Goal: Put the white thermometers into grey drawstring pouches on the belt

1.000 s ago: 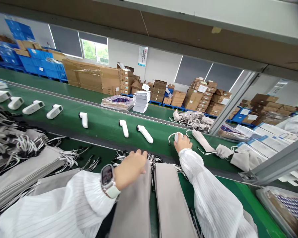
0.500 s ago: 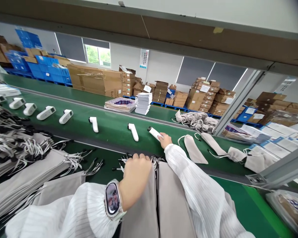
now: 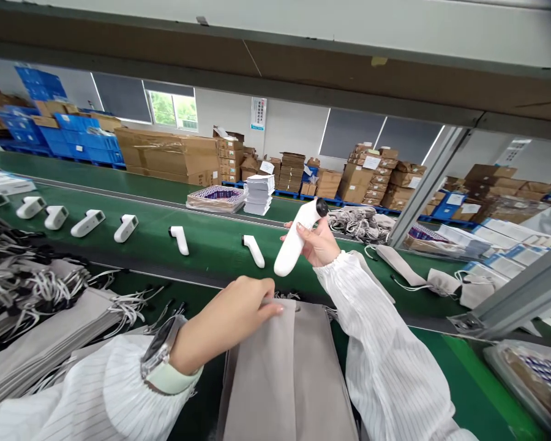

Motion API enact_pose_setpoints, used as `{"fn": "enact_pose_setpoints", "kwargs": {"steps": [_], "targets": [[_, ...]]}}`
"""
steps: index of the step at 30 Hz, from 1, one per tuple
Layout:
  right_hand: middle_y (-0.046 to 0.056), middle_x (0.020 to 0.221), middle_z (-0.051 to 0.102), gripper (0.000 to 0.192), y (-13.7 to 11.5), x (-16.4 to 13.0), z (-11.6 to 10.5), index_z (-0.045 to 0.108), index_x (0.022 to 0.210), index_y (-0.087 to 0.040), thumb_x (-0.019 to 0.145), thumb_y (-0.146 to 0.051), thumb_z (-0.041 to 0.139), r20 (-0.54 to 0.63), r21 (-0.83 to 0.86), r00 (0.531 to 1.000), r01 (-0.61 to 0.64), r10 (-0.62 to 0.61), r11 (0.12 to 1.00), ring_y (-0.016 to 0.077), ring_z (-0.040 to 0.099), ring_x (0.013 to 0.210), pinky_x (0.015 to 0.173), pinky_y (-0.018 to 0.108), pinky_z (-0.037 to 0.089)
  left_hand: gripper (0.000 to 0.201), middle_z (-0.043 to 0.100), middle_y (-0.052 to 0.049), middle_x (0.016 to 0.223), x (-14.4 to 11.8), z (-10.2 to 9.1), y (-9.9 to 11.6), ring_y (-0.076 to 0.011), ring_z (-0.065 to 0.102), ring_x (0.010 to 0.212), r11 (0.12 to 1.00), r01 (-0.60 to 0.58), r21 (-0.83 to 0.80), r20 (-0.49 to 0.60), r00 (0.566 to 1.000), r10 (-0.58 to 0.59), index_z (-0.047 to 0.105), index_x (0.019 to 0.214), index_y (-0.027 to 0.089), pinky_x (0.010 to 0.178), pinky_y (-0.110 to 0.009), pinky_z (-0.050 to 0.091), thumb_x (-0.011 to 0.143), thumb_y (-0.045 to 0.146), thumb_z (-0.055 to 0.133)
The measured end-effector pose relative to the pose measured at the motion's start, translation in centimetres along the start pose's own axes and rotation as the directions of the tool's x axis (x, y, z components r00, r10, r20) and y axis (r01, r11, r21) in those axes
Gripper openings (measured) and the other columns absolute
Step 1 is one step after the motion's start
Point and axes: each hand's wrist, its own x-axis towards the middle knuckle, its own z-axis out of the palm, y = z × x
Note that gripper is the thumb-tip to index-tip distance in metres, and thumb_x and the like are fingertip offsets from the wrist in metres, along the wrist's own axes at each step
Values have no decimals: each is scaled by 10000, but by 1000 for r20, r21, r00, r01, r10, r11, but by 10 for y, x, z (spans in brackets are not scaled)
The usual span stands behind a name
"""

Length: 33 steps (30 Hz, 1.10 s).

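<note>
My right hand grips a white handheld thermometer with a black round tip, raised above the belt. Its tip points up and to the right. Lower down, my left hand pinches the top edge of a grey drawstring pouch. That pouch lies over another grey pouch directly in front of me. A white thermometer rests on the green belt just left of the raised one, and another lies farther left.
Several more thermometers line the green belt to the left. Heaps of grey pouches with white cords fill the left side. Filled pouches lie at the right near a metal post. A paper stack stands behind.
My right hand has lifted the thermometer off the belt and turned it, drawing it nearer. My left hand has shifted to pinch the pouch's top edge, and the pouch has been pulled rightward.
</note>
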Motion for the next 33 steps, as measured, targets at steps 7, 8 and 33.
{"fn": "enact_pose_setpoints", "kwargs": {"steps": [7, 8, 33], "targets": [[-45, 780, 556, 712, 1, -4, 11, 155, 1167, -379, 639, -388, 633, 22, 13, 1000, 15, -16, 1000, 153, 609, 594, 556, 375, 523, 232, 463, 47, 577, 1, -10, 1, -105, 415, 501, 955, -55, -291, -69, 997, 36, 466, 633, 197, 446, -203, 269, 800, 351, 416], [-44, 788, 556, 689, 0, -4, 11, 153, 1160, -377, 655, -385, 622, 27, 22, 999, 26, -26, 999, 152, 612, 605, 565, 373, 523, 214, 468, 44, 607, 2, -11, 1, -105, 423, 522, 950, -77, -304, -88, 995, 53, 471, 653, 196, 463, -203, 282, 810, 323, 402], [-38, 384, 353, 627, 20, -16, 20, 420, 462, -152, 681, -720, 269, 257, -588, 938, -40, 234, 808, 47, 305, 352, 367, 203, 233, 278, 405, 12, 778, 12, -29, -15, -114, 425, 694, 888, -51, -457, -287, 953, -93, 537, 734, 192, 564, -198, 362, 797, 436, 420]]}}
